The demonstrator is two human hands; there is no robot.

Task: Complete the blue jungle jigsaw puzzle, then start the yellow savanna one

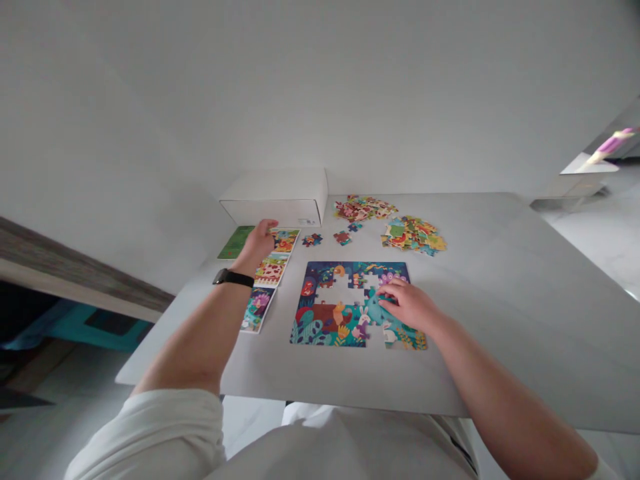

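My left hand point(260, 241), with a dark band on its wrist, is over the picture sheet point(273, 267) in front of the white box. Its fingers are curled closed, and whatever they may hold is hidden. My right hand point(410, 304) lies over the right side of a partly assembled jigsaw puzzle point(320, 320), fingers apart near the blue elephant. The puzzle shows colourful animals and plants, with gaps at its upper middle and lower right. Beyond it lie loose puzzle pieces, including a reddish piece point(343, 237), a blue piece point(355, 227) and a joined-looking cluster of pieces point(313, 239).
A white box point(280, 193) stands against the wall at the back left. Beside it, a pile of puzzle pieces point(365, 209) lies near the wall, and a yellow-green pile of pieces point(414, 235) is farther right. A green card point(235, 243) is left of the sheet.
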